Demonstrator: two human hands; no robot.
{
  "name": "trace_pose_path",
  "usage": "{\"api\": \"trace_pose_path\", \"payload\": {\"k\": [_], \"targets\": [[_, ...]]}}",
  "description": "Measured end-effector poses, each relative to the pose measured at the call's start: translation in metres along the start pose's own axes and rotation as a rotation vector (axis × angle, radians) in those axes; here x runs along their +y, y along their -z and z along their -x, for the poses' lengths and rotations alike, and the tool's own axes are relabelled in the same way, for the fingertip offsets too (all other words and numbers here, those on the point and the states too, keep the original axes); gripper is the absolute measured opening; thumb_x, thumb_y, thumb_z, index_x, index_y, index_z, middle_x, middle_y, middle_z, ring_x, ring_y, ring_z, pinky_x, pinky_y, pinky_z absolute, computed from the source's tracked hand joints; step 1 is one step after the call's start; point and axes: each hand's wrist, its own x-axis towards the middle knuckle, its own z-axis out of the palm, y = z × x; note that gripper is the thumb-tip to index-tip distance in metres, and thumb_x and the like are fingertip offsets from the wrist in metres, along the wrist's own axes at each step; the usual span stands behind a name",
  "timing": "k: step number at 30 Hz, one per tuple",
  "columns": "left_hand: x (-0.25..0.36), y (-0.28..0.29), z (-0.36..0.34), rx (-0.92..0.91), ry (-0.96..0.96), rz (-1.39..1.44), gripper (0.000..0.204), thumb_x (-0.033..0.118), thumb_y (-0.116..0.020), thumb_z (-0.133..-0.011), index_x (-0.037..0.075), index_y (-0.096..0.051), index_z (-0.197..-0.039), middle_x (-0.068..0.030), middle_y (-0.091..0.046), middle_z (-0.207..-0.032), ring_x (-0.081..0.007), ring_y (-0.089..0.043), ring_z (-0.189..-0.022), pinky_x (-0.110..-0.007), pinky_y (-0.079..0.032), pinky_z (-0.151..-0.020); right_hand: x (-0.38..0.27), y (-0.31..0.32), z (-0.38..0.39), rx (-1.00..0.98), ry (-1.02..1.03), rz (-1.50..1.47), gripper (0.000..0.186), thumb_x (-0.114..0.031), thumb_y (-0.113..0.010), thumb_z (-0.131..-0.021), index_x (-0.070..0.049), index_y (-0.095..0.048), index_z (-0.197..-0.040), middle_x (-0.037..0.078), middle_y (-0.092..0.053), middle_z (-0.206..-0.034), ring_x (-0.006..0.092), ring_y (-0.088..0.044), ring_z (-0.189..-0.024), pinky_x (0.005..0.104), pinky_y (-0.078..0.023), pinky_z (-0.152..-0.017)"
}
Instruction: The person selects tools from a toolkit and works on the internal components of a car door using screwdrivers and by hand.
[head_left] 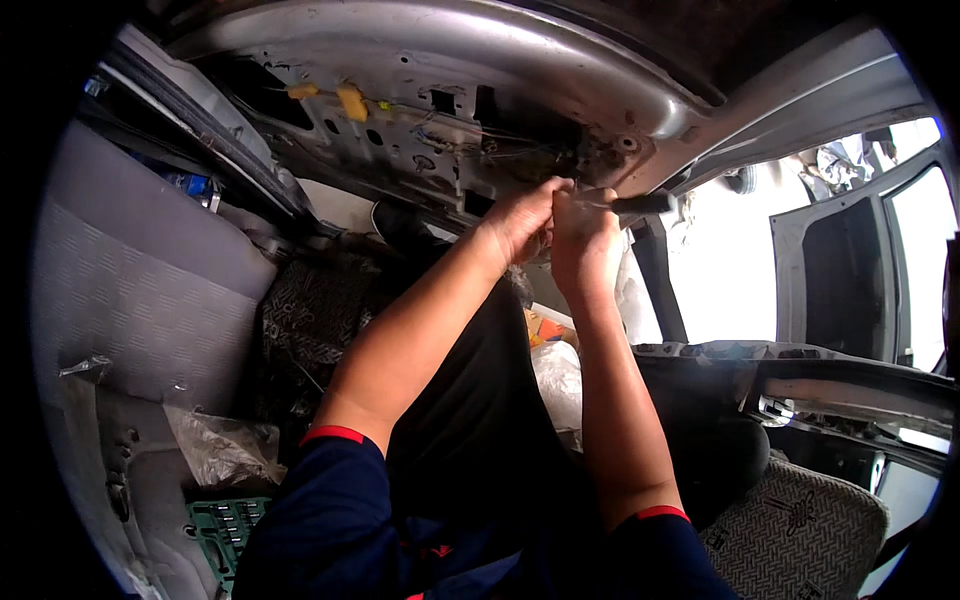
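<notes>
A bare metal inner door panel (pixel 400 70), with cut-outs, wires and yellow pieces (pixel 352 102), spans the upper view. My right hand (pixel 585 245) is closed around a tool with a dark cylindrical handle (pixel 640 204), which sticks out to the right at the panel's lower right area. My left hand (pixel 525 225) is closed just to the left of it, close against the panel, its fingers curled around something I cannot make out. The working end of the tool is hidden by my hands.
A grey seat (pixel 140 250) is at left, with crumpled plastic (pixel 220 450) and a green socket set (pixel 220 530) below. A white bag (pixel 555 385) lies beneath my arms. A patterned seat cushion (pixel 805 515) is at lower right. An opening at right shows a grey door (pixel 835 280) outside.
</notes>
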Motion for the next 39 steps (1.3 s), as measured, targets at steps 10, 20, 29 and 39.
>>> {"api": "trace_pose_path", "payload": {"k": [10,20,29,39], "targets": [[-0.007,0.014,-0.011,-0.119,-0.001,-0.007,0.024,0.037,-0.057,-0.1,0.015,-0.068,-0.104,0.0028,-0.068,-0.088,-0.0094,-0.063,-0.075,-0.026,-0.051,-0.066,0.002,-0.007,0.004,0.131,-0.19,-0.63,0.021,-0.027,-0.059,-0.103,-0.005,-0.056,-0.102,0.001,-0.061,-0.082,0.0143,-0.059,-0.069,0.0261,-0.048,-0.061],[-0.008,0.014,-0.016,-0.109,0.109,-0.098,0.033,0.037,-0.051,-0.1,0.01,-0.069,-0.102,-0.0028,-0.07,-0.095,-0.0132,-0.063,-0.088,-0.029,-0.051,-0.085,0.04,-0.007,0.009,-0.07,-0.489,-1.169,0.025,-0.028,-0.064,-0.099,-0.005,-0.058,-0.106,0.006,-0.064,-0.095,0.014,-0.062,-0.086,0.0271,-0.05,-0.077],[-0.008,0.013,-0.015,0.015,-0.025,-0.025,0.029,0.035,-0.055,-0.098,0.01,-0.069,-0.095,-0.0036,-0.07,-0.093,-0.0164,-0.063,-0.085,-0.031,-0.05,-0.082,0.01,-0.02,0.008,0.309,-0.129,-0.565,0.026,-0.029,-0.064,-0.099,-0.004,-0.06,-0.096,0.002,-0.062,-0.082,0.0161,-0.06,-0.073,0.0319,-0.05,-0.068],[-0.002,0.001,0.005,0.09,-0.405,-0.39,0.039,0.027,-0.047,-0.101,-0.003,-0.066,-0.116,-0.0078,-0.07,-0.108,-0.0167,-0.063,-0.097,-0.029,-0.05,-0.088,0.006,-0.013,0.006,0.213,0.063,0.064,0.03,-0.025,-0.067,-0.095,0.002,-0.056,-0.103,0.023,-0.067,-0.09,0.0401,-0.067,-0.083,0.0435,-0.052,-0.072]]}}
